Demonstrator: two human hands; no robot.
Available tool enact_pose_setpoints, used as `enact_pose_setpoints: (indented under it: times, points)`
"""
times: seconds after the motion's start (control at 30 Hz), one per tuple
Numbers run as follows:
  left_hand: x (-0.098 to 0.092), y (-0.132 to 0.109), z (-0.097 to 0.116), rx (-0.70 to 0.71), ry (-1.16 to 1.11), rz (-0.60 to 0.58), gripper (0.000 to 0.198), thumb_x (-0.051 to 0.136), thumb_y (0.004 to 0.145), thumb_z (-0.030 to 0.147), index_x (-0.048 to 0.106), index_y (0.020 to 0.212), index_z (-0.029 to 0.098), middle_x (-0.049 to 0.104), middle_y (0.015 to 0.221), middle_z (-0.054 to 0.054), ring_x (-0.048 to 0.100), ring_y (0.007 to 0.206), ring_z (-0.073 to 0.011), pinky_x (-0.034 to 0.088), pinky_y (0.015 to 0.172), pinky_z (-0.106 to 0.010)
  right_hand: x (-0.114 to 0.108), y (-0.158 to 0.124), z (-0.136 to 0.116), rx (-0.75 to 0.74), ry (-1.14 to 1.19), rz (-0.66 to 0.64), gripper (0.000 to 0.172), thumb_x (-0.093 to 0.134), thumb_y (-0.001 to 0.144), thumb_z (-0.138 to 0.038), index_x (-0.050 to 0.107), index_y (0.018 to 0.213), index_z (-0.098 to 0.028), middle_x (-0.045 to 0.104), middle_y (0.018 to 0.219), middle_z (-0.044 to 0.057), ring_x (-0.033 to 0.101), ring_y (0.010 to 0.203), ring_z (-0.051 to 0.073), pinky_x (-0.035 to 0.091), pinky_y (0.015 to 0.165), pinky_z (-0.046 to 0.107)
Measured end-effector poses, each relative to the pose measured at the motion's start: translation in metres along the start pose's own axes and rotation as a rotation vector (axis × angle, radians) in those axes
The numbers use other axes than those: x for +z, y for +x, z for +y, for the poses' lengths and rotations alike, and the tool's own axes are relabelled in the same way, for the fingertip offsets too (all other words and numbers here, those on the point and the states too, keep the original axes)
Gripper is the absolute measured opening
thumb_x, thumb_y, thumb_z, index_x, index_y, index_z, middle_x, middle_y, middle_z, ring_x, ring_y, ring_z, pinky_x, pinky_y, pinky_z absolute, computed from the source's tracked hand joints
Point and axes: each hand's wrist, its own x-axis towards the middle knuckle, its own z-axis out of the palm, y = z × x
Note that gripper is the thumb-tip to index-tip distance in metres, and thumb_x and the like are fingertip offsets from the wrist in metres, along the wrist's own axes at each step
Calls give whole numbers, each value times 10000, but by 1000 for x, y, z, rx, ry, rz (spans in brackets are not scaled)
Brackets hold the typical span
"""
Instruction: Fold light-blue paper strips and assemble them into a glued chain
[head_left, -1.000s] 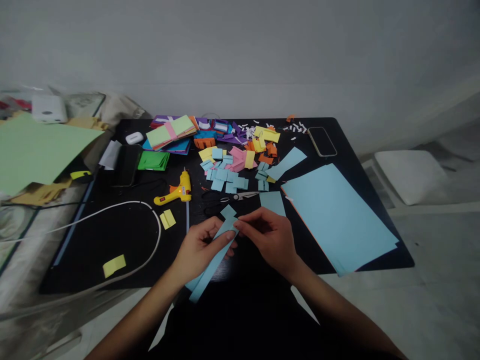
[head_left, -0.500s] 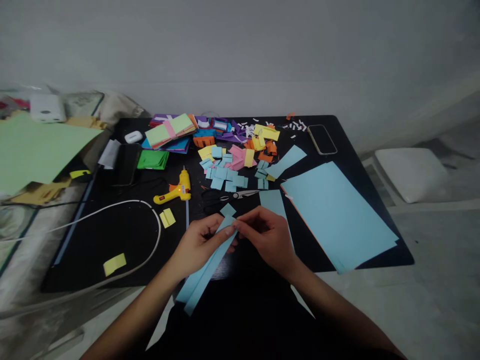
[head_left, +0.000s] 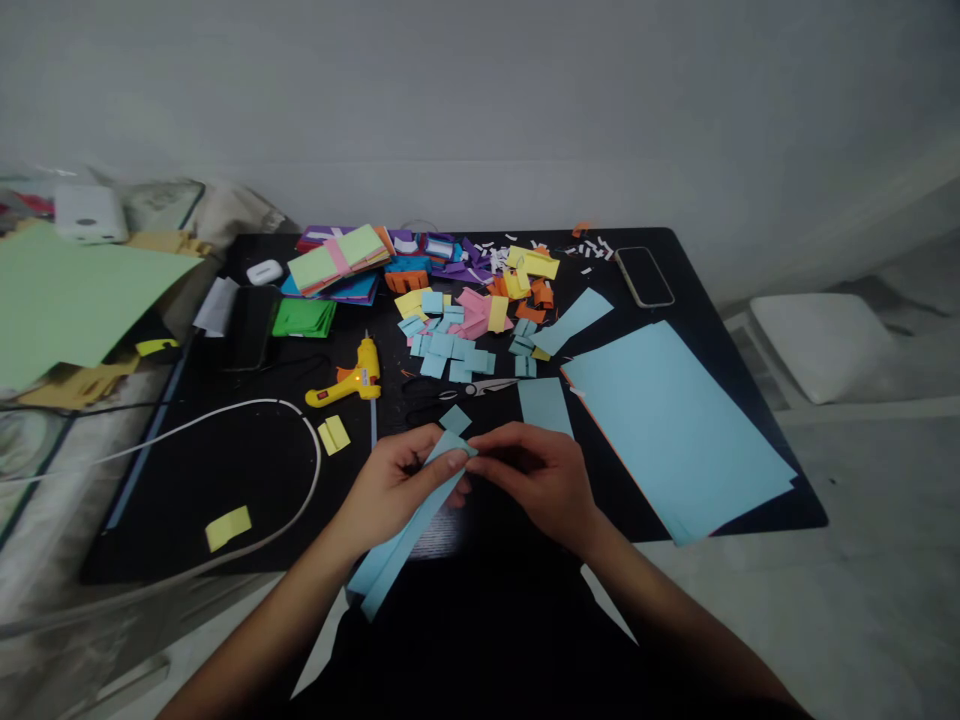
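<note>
A long light-blue paper strip (head_left: 409, 535), creased lengthwise, slants from the table's front edge up to my fingers. My left hand (head_left: 397, 485) is closed on it, thumb on top near the upper end. At that same end, my right hand (head_left: 534, 478) pinches the strip's corner between thumb and forefinger. Just beyond my fingertips lies a small blue paper square (head_left: 455, 419). Scissors (head_left: 465, 391) with dark handles rest behind it, and a heap of small folded blue paper pieces (head_left: 450, 350) sits farther back.
A yellow glue gun (head_left: 358, 375) stands left of centre, near a looping white cable (head_left: 315, 450). Large blue sheets (head_left: 675, 430) cover the table's right side, with a phone (head_left: 645, 278) behind. Stacked coloured papers (head_left: 341, 262) and white scraps (head_left: 499, 260) lie along the back edge.
Both hands keep hold of the strip's upper end. My right hand has shifted slightly, and the strip's corner now points more toward it. The lower end of the strip has swung slightly left.
</note>
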Motion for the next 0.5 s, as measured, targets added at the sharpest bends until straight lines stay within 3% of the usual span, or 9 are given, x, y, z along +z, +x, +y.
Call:
enact_pose_setpoints:
  times: [0.5]
  points:
    - [-3,-2,-3,-53,0,-32,284,744,953,423,716,865,154,751,705,-21,736,631,-142,610,623,-245,-8,5,6,-23,24,-56,232,893,805,-143,857,948,-322,833,886,-25,787,819,160,626,771,267]
